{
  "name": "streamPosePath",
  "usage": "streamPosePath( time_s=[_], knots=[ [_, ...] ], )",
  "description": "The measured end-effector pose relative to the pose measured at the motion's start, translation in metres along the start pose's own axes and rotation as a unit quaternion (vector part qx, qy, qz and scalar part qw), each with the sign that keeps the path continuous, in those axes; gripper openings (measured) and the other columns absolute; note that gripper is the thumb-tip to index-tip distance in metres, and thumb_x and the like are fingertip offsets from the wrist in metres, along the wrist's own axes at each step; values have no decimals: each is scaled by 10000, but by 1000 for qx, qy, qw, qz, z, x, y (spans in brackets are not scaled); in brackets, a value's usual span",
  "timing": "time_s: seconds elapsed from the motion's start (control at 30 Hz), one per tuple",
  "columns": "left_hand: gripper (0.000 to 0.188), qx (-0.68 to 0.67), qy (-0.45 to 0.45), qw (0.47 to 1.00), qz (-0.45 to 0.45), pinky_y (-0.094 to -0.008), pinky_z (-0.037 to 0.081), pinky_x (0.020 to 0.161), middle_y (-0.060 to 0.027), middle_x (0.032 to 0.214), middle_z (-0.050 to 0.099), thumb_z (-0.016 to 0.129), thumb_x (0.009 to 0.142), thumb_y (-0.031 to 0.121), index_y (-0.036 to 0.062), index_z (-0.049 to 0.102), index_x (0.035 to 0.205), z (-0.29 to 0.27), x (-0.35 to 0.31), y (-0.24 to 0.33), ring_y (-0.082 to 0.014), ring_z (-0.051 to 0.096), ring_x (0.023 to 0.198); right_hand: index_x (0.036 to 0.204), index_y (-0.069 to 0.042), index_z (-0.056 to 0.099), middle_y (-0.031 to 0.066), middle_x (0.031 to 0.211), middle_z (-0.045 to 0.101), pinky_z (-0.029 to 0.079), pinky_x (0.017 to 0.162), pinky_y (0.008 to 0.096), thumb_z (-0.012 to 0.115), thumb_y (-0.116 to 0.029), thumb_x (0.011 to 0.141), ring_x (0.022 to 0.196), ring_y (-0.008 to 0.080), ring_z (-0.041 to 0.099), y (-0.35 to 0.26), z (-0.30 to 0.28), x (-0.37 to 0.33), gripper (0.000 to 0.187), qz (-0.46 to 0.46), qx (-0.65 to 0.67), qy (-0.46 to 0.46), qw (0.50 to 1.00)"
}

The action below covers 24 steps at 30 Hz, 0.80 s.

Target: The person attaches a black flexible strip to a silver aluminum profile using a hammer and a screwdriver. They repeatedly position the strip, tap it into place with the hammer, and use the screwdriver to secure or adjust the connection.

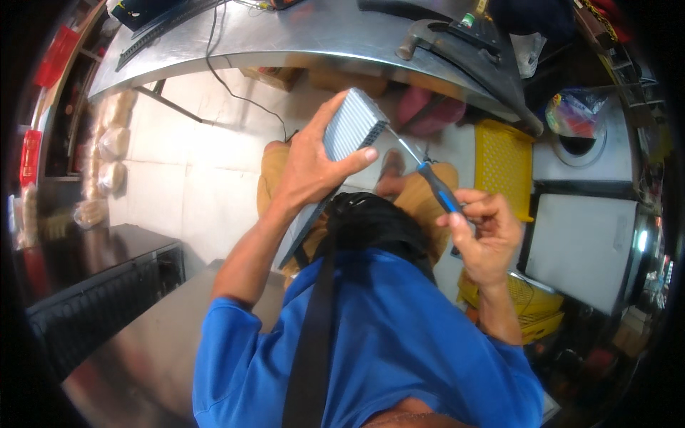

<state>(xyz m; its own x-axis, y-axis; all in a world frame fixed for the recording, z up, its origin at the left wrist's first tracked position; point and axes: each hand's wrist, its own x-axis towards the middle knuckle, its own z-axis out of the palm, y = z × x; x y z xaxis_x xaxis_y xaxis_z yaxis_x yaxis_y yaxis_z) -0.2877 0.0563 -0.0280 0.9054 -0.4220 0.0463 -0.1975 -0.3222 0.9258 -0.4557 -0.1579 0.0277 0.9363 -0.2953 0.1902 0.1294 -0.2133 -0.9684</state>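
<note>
In front of my lap, my left hand (314,153) grips a long light-grey panel with a ribbed face (351,127). The panel slants from between thumb and fingers down past my wrist, where the forearm covers part of it. My right hand (489,232) holds a screwdriver (441,187) by its black and blue handle, thumb and fingers closed near the handle's end. The thin shaft points up and left. Its tip is at the panel's upper right corner; whether it sits inside an opening there, I cannot tell.
Ahead is a metal table (300,34) bearing a hammer-like tool (422,37) and dark long parts. A cable (239,96) hangs from its edge. To the right are a yellow perforated crate (503,160) and a white front-loading washer (560,160). A pink rounded object (432,113) is under the table.
</note>
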Motion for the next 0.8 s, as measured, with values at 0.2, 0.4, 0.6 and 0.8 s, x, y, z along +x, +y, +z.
streamPosePath(
  time_s=[0.2,0.4,0.6,0.8],
  knots=[
    [1055,19,-11,1000,0,-460,497,1043,-238,1449,572,728,715,685,91,457,1545,9,9,2,-399,604,1275,1009,44,600,186,1059,718,586,766,283,678,84,881,870,175,734,5,-7,7,155,19,-18,-1,1000],
    [1005,-49,-50,997,30,-422,436,1106,-234,1453,544,812,766,520,-16,430,1526,22,15,-2,-333,549,1328,1269,34,627,138,1044,744,571,772,292,638,-15,951,881,161,719,3,7,28,323,-7,-142,-52,989],
    [971,-46,-57,997,31,-424,389,1144,-227,1435,545,832,785,427,-55,412,1516,30,18,0,-322,516,1352,1258,24,658,130,998,757,564,753,292,634,-35,969,807,160,709,5,1,32,296,-28,-183,-31,982],
    [973,-59,-51,997,22,-428,396,1141,-232,1429,547,848,772,419,-54,422,1507,21,2,1,-325,522,1348,1237,21,666,124,974,760,563,740,291,634,-34,966,793,160,708,-10,14,22,279,-6,-215,-46,975]
  ],
)
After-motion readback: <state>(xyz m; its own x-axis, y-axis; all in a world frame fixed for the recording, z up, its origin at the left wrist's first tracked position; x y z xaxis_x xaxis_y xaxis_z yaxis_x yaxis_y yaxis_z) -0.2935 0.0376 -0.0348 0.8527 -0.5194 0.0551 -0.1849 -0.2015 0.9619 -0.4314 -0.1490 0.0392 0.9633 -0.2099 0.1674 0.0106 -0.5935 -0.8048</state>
